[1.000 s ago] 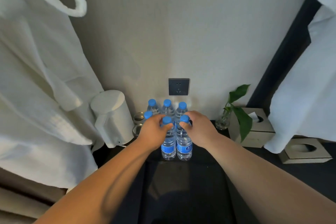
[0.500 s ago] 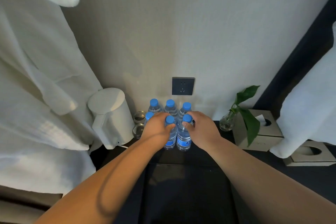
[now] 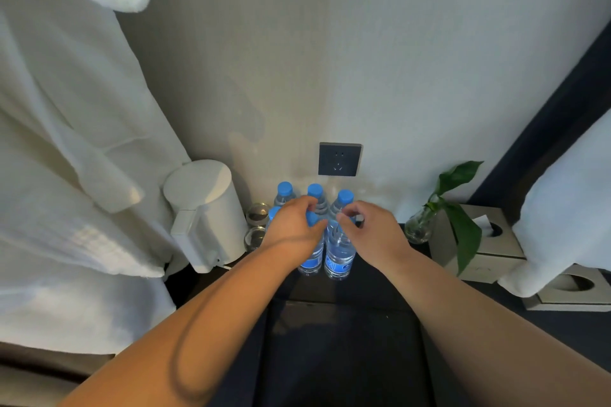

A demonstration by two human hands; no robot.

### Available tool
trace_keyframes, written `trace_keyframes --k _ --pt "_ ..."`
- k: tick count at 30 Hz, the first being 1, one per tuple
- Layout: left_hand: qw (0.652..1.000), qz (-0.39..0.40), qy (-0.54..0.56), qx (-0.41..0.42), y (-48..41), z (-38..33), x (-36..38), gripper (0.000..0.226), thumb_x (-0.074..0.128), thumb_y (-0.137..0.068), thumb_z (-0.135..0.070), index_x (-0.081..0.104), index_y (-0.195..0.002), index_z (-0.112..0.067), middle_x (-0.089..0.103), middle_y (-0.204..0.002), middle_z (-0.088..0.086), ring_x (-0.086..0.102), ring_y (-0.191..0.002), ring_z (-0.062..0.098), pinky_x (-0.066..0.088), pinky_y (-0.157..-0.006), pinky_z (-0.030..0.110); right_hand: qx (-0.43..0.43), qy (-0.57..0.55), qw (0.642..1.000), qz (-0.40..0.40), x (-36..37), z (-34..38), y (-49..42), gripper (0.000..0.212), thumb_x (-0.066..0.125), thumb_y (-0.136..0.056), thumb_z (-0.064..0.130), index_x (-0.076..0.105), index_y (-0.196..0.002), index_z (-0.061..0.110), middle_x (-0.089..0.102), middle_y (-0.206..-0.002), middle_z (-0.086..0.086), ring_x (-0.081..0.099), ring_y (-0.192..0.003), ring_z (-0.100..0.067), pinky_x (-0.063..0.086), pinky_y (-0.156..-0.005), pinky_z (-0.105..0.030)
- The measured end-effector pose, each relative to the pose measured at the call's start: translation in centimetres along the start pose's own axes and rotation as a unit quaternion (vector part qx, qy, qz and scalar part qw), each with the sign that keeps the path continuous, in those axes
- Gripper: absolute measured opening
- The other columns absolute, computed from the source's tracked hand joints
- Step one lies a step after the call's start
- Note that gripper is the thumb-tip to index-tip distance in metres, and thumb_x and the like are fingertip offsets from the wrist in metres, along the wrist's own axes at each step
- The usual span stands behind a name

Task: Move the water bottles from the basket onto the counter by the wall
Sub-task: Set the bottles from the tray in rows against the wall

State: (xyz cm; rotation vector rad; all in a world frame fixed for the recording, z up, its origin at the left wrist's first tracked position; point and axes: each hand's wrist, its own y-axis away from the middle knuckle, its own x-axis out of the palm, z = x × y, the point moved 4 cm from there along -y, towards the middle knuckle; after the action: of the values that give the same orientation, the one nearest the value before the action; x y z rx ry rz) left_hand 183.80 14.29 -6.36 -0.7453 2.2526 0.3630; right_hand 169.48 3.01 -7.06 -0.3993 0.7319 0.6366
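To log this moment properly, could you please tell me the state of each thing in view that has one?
left front bottle: upright on the counter, cap gripped by left hand
right front bottle: upright, top pinched by right hand
back bottles: upright, capped
kettle: lid shut
wall socket: nothing plugged in
tissue box: tissue sticking out
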Motion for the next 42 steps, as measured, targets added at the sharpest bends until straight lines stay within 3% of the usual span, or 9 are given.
trace_keyframes --k 3,7,10,14,18,24,31,38,42 --pt "0.998 -0.041 0.027 0.050 -0.6 -1.1 -1.4 0.037 0.071 -0.095 -0.030 0.066 -0.130 -0.019 0.067 -0.125 -0.003 0.063 -0.115 0.012 0.048 -0.099 0.026 -0.007 -0.016 1.000 -0.022 -0.6 0.6 -1.4 0.016 0.065 -0.098 0.040 0.073 -0.099 0.026 0.070 -0.090 0.017 0.059 -0.072 0.004 0.046 -0.070 -0.022" --pt "0.984 -0.112 0.001 0.138 -2.3 -1.9 -4.5 0.025 0.071 -0.095 -0.027 0.072 -0.119 -0.019 0.067 -0.112 -0.004 0.061 -0.093 0.010 0.046 -0.083 0.019 -0.032 -0.011 0.999 -0.020 -0.9 2.7 -3.5 0.015 0.066 -0.098 0.039 0.074 -0.097 0.026 0.071 -0.084 0.013 0.064 -0.074 -0.003 0.051 -0.067 -0.023" --pt "0.983 -0.122 -0.032 0.136 -4.1 -1.4 -6.6 0.022 0.071 -0.096 -0.024 0.074 -0.117 -0.023 0.066 -0.108 -0.001 0.055 -0.085 0.009 0.042 -0.076 0.018 -0.063 0.036 0.997 0.003 -0.9 4.4 -5.2 0.013 0.066 -0.098 0.037 0.073 -0.099 0.026 0.070 -0.083 0.011 0.063 -0.070 -0.007 0.052 -0.064 -0.029" --pt "0.980 -0.053 -0.162 0.103 -6.0 -0.4 -7.5 0.034 0.069 -0.095 -0.037 0.069 -0.128 -0.029 0.065 -0.118 0.003 0.064 -0.101 0.022 0.050 -0.085 0.032 -0.080 0.140 0.985 0.057 0.2 5.6 -6.9 0.026 0.065 -0.098 0.041 0.069 -0.119 0.026 0.071 -0.092 0.008 0.064 -0.085 -0.015 0.054 -0.073 -0.034" --pt "0.972 0.013 -0.228 0.050 -7.4 0.5 -6.9 0.046 0.070 -0.092 -0.049 0.067 -0.132 -0.026 0.068 -0.127 0.002 0.062 -0.116 0.024 0.051 -0.091 0.035 -0.080 0.245 0.962 0.089 1.8 5.5 -7.8 0.039 0.060 -0.096 0.052 0.063 -0.129 0.030 0.072 -0.097 0.002 0.059 -0.108 -0.023 0.051 -0.079 -0.036" --pt "0.964 0.073 -0.255 0.030 -8.5 1.2 -5.5 0.024 0.069 -0.089 -0.032 0.075 -0.105 -0.015 0.070 -0.098 0.007 0.067 -0.093 0.027 0.042 -0.069 0.030 -0.087 0.316 0.937 0.121 3.0 5.4 -8.9 0.035 0.058 -0.093 0.059 0.066 -0.114 0.032 0.069 -0.096 0.003 0.061 -0.099 -0.025 0.044 -0.085 -0.038" --pt "0.976 0.058 -0.206 0.042 -9.2 1.9 -5.4 0.022 0.068 -0.093 -0.028 0.074 -0.108 -0.013 0.072 -0.101 0.008 0.066 -0.092 0.026 0.044 -0.072 0.029 -0.075 0.293 0.945 0.125 3.4 5.6 -9.8 0.035 0.060 -0.097 0.050 0.066 -0.115 0.021 0.067 -0.100 -0.006 0.060 -0.099 -0.027 0.053 -0.085 -0.040" --pt "0.975 0.067 -0.208 0.029 -10.6 1.5 -5.6 0.031 0.067 -0.097 -0.033 0.070 -0.123 -0.017 0.071 -0.112 0.007 0.065 -0.101 0.026 0.053 -0.085 0.035 -0.055 0.291 0.947 0.126 3.6 5.7 -11.2 0.029 0.058 -0.102 0.045 0.063 -0.116 0.020 0.067 -0.102 -0.005 0.065 -0.095 -0.027 0.057 -0.080 -0.040" --pt "0.974 0.075 -0.213 0.024 -10.7 1.5 -5.3 0.028 0.064 -0.099 -0.034 0.068 -0.122 -0.018 0.070 -0.112 0.007 0.064 -0.100 0.026 0.052 -0.083 0.035 -0.051 0.290 0.948 0.121 3.7 5.3 -11.5 0.030 0.058 -0.103 0.045 0.062 -0.120 0.021 0.067 -0.102 -0.004 0.065 -0.092 -0.026 0.056 -0.079 -0.039"
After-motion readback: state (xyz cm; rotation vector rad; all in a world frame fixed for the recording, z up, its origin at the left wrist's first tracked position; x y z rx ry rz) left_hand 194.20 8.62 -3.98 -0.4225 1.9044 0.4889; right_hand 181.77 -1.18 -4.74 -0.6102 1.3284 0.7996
